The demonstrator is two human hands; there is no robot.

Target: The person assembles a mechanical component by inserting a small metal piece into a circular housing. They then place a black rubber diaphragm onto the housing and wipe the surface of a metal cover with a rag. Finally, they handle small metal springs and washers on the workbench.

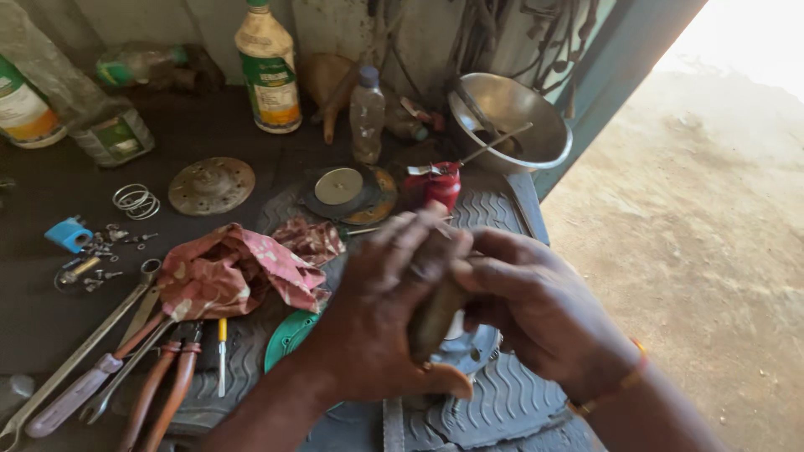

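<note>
hands first: our left hand (381, 322) and right hand (536, 314) both close around a short brown handle (431, 322), held between them above the ribbed mat (502, 402). it looks stiff, light and greasy, so we judge it best gripped round its thick middle, fingers wrapped. left of us lie pliers (163, 389), a wrench (79, 351) and a patterned rag (234, 272). farther back sit a red can (437, 186) and a steel bowl (511, 125).

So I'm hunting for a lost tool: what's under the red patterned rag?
The rag lies over the upper ends of a long spanner and a screwdriver, whose handles stick out below it. Anything else beneath is covered.
</note>
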